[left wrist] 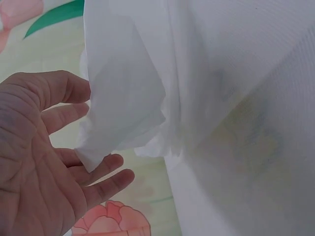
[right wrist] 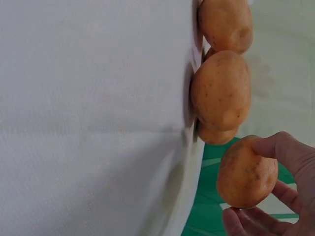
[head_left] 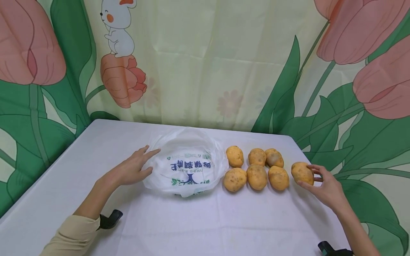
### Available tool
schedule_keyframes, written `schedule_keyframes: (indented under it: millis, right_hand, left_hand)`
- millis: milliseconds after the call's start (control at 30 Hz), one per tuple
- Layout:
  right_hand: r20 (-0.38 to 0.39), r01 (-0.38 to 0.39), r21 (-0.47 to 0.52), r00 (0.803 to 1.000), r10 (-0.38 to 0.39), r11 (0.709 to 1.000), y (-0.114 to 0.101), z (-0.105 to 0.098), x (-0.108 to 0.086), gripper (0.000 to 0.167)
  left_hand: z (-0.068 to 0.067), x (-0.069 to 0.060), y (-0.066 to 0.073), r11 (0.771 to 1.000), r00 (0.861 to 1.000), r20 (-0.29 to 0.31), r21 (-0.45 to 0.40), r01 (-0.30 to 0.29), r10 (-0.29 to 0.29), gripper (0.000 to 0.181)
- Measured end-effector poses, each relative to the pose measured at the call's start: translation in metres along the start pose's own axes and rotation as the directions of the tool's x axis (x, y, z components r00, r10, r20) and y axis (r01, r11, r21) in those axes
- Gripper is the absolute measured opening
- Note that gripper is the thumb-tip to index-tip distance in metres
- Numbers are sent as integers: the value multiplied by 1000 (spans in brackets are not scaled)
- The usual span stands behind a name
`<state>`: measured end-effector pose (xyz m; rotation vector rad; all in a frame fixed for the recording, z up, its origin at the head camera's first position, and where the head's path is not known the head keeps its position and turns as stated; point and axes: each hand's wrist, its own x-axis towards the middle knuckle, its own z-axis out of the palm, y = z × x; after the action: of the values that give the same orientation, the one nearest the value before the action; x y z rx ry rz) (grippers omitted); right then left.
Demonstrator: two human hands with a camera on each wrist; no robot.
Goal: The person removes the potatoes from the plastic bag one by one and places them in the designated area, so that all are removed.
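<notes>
My right hand [head_left: 330, 190] grips a potato [head_left: 302, 173] between thumb and fingers at the right edge of the table. In the right wrist view, the held potato [right wrist: 247, 172] appears raised off the cloth. Several more potatoes [head_left: 257, 176] lie in two rows to its left. A white plastic bag [head_left: 189, 177] with blue and green print sits beside them, its mouth spread wide. At the bag's left rim is my left hand [head_left: 132, 167], fingers extended and spread. The left wrist view shows the bag's thin edge [left wrist: 123, 93] in front of some fingertips; whether they press it I cannot tell.
A white cloth covers the table [head_left: 173, 227]. Behind it hangs a curtain [head_left: 205, 64] printed with tulips and a rabbit. Black wrist mounts [head_left: 110, 219] are on both arms.
</notes>
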<state>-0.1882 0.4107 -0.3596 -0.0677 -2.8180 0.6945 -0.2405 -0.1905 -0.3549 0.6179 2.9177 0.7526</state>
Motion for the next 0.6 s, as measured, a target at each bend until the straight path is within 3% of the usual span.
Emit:
schedule_keyframes:
  millis: [233, 600]
  right_hand:
    - [74, -43, -9, 996, 43, 999, 9, 1, 4, 79]
    - [124, -2, -24, 992, 5, 1000, 12, 4, 10, 77]
  left_hand:
    - [1, -1, -2, 1000, 1000, 9, -1, -1, 1, 64]
    - [3, -3, -2, 1000, 1000, 7, -5, -11, 11, 64]
